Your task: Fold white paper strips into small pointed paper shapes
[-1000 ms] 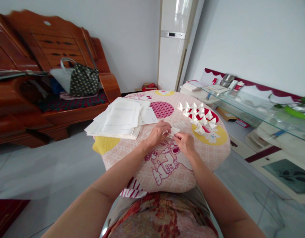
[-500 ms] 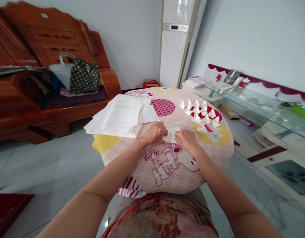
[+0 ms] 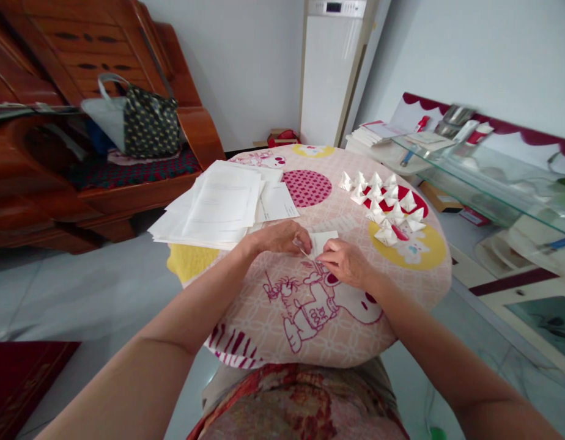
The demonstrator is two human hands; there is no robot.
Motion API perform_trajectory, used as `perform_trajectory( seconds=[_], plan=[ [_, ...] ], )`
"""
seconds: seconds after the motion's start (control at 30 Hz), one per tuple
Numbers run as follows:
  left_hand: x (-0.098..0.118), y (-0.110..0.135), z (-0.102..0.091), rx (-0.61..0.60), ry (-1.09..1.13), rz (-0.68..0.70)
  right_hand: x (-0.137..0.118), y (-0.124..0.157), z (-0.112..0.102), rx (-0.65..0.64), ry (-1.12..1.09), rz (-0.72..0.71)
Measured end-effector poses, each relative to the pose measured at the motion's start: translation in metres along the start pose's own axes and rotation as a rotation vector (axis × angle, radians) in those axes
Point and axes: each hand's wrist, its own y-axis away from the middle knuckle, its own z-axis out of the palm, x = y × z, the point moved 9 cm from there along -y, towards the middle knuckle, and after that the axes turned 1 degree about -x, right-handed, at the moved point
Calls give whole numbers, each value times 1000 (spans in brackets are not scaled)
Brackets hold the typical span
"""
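L to R: paper stack (image 3: 222, 201), beside & beyond L. grip (image 3: 285, 237), whose fingers are closed on L edge of small white sheet (image 3: 324, 238); sheet lies betw. grips, over cloth-covered table (image 3: 259, 324); R. grip (image 3: 347, 263), pinching sheet's near edge; folded paper pcs. (image 3: 375, 212), beyond & R of R. grip.

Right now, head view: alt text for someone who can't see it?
A person's left hand and right hand hold a small white paper between them over a patterned pink tablecloth. Loose white sheets lie to the left; pointed folded paper shapes stand grouped to the right.
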Motion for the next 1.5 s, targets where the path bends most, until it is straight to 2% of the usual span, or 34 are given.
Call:
perform_trajectory(
  seconds=[0.13, 0.2, 0.43, 0.57, 0.9, 1.03, 1.5],
  plan=[
    [-11, -4, -2, -63, 126, -66, -7, 10, -6, 87, -50, -87],
    [-14, -5, -1, -46, 157, -82, -9, 13, -8, 109, -68, -110],
    [-22, -7, -3, 235, 50, -152, -15, 15, -10, 115, -76, -131],
    [-27, -8, -3, 313, -42, -252, -16, 16, -10, 94, -68, -138],
    [-31, -6, -4, 386, -80, -328, -13, 15, -5, 3, -82, -94],
    [-33, -6, -3, 367, -51, -377, -14, 14, -2, -16, -58, -110],
    [-41, -8, -2, 357, -55, -433, -19, 13, -3, 10, 13, -137]
  ],
)
